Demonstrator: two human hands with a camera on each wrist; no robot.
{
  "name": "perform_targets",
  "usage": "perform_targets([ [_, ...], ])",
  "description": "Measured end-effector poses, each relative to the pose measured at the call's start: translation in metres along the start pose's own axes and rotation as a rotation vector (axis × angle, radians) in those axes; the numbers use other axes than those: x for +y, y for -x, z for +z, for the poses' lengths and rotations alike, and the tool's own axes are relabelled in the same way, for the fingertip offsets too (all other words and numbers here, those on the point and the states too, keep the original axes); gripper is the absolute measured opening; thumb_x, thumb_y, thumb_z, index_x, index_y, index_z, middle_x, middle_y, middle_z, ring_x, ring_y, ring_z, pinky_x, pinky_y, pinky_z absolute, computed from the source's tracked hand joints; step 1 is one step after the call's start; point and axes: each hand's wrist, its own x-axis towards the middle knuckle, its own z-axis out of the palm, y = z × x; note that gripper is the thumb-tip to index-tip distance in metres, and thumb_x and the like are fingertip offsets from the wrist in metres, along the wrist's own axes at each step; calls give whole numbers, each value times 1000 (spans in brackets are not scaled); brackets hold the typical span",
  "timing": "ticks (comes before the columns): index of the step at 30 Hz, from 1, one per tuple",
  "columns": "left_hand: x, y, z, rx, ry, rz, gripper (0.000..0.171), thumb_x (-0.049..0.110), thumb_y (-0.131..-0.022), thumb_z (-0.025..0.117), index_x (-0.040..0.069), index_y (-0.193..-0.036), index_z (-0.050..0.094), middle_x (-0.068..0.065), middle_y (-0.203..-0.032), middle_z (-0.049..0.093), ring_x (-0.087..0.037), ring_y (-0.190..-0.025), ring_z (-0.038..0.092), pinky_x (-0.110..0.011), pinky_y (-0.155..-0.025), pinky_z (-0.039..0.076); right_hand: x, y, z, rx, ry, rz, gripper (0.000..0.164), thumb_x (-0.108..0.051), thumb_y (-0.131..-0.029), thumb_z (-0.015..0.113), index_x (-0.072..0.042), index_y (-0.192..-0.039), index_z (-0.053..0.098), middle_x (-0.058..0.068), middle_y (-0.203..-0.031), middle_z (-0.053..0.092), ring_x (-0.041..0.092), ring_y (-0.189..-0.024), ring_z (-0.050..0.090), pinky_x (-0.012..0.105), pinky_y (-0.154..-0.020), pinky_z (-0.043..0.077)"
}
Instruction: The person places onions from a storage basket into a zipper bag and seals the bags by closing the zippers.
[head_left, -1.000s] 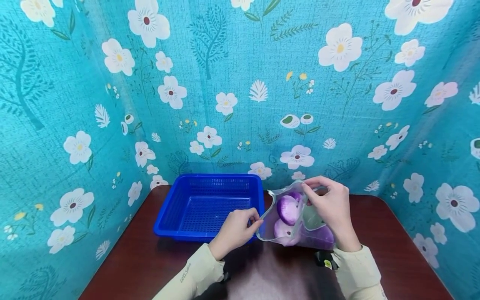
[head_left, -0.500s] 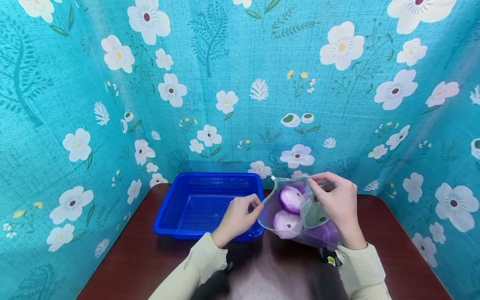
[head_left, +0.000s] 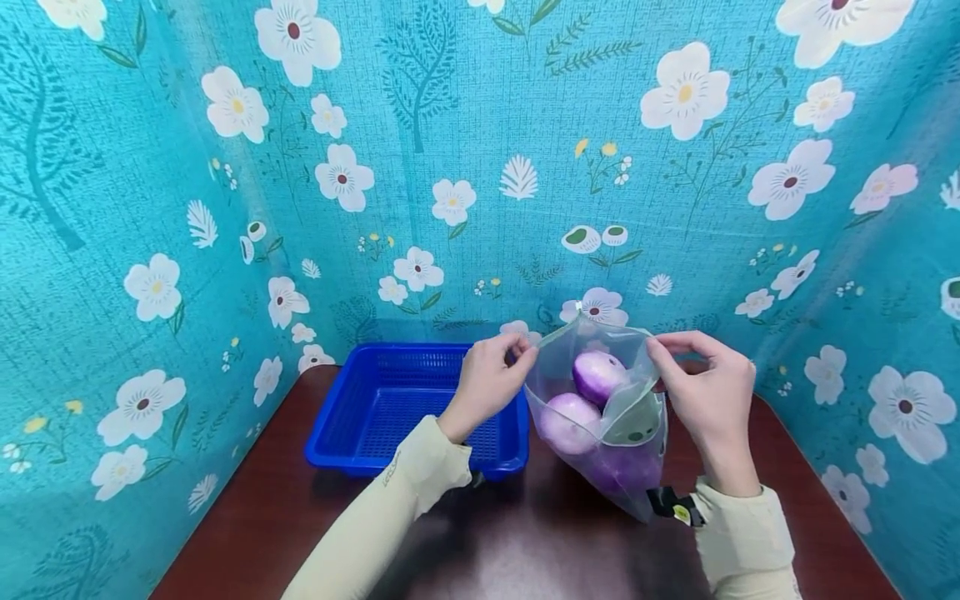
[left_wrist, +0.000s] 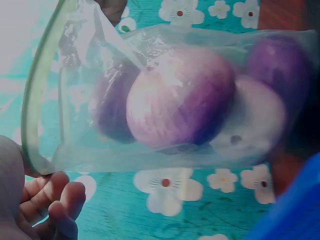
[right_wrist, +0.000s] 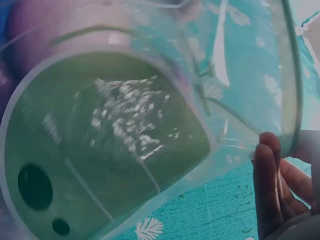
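A see-through zip bag (head_left: pixel 553 360) with a pale green rim hangs between both hands, its mouth spread wide. Several purple onions (head_left: pixel 570 423) lie inside it, and their skins shine in the left wrist view, where one large onion (left_wrist: pixel 182 100) fills the middle. My left hand (head_left: pixel 489 379) pinches the left side of the rim between thumb and forefinger. On the opposite side, my right hand (head_left: pixel 708 392) pinches the rim the same way. A green printed panel (right_wrist: pixel 110 165) covers part of the bag's face in the right wrist view, hiding some of the contents.
Just left of the bag sits a blue plastic basket (head_left: pixel 324 446) with slotted walls, partly behind my left forearm. Both stand over a dark red-brown table (head_left: pixel 525 550). A turquoise flowered curtain (head_left: pixel 480 108) encloses the back and sides.
Both hands have risen, lifting the bag's mouth and standing the bag more upright. The right hand has also shifted rightward, and the onions have settled lower in the bag. The basket has stayed put.
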Motion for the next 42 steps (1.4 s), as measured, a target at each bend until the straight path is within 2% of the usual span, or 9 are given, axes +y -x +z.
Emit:
perform_targets([
  [6, 15, -18, -6, 19, 52, 16, 20, 22, -100, 59, 21, -81, 65, 7, -70, 63, -7, -57, 56, -25, -55, 45, 0, -2, -3, 79, -8, -5, 16, -22, -90, 83, -9, -97, 82, -28, -77, 67, -2, -48, 62, 13, -50, 48],
  [15, 23, -30, -10, 31, 114, 25, 19, 24, -100, 60, 19, -82, 66, 5, -71, 64, -9, -58, 56, -24, -56, 45, 0, -2, -5, 140, -12, 19, 18, -22, -90, 82, -5, -98, 82, -27, -77, 66, -4, -49, 61, 11, -54, 49],
  [22, 28, -38, -13, 13, 181, 35, 19, 22, -102, 59, 15, -86, 67, 1, -73, 65, -11, -54, 58, -25, -54, 48, -3, 0, -4, 226, 24, 33, 24, -26, -91, 81, -4, -101, 82, -30, -78, 63, -10, -55, 59, 7, -61, 49],
  [28, 31, -42, -14, -30, 267, 18, 19, 21, -105, 59, 14, -88, 66, -2, -74, 63, -21, -51, 62, -31, -50, 53, -4, 1, -2, 276, 40, 40, 28, -30, -92, 79, -3, -102, 81, -37, -81, 61, -9, -66, 60, 7, -64, 48],
  [32, 32, -44, -11, -43, 275, 15, 20, 22, -104, 59, 14, -87, 66, -3, -74, 62, -20, -51, 61, -31, -51, 53, -2, 1, 0, 248, 34, 25, 26, -28, -92, 79, -4, -100, 81, -33, -79, 62, -9, -60, 59, 8, -62, 48],
  [37, 25, -43, -7, -47, 250, 8, 20, 23, -104, 60, 14, -88, 67, -1, -74, 64, -15, -53, 59, -27, -54, 51, 2, 2, 4, 151, 11, 7, 21, -25, -93, 80, -6, -100, 81, -27, -78, 65, -4, -50, 61, 10, -54, 49],
  [42, 17, -40, -4, -50, 245, -8, 19, 26, -104, 61, 14, -92, 68, 1, -76, 65, -14, -55, 59, -27, -55, 51, 3, 3, 7, 68, -25, 7, 19, -23, -94, 79, -9, -105, 81, -24, -80, 67, 0, -49, 64, 13, -53, 52],
])
